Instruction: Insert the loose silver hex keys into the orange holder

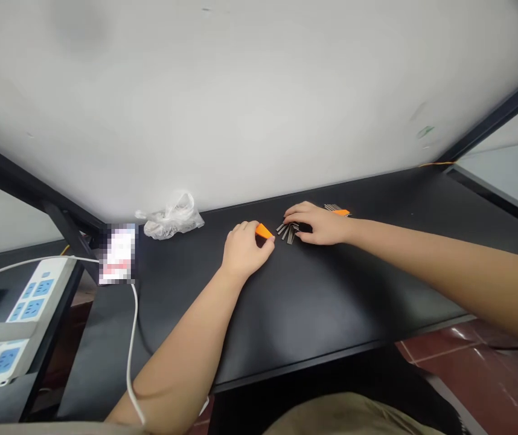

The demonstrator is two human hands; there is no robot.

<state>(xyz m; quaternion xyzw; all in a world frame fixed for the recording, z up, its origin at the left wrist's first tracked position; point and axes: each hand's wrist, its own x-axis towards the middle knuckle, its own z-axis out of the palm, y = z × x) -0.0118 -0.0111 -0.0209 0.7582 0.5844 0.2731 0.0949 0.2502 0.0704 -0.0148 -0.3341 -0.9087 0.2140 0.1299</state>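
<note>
Left hand (245, 251): thumb and fingers closed around a small, flat-sided bright-orange piece (264, 231), just left of a loose pile of thin grey metal-looking strips (290, 234) on the matte black tabletop (295, 308). Right hand (316, 225): fingers curled over that pile, thumb apart from fingertips; can't tell if it has hold of a strip. Beyond right wrist: second orange piece (342, 212) beside more grey strips (332, 208). Crumpled clear plastic bag (172, 221) near wall, left; greyish contents, too indistinct to identify.
</note>
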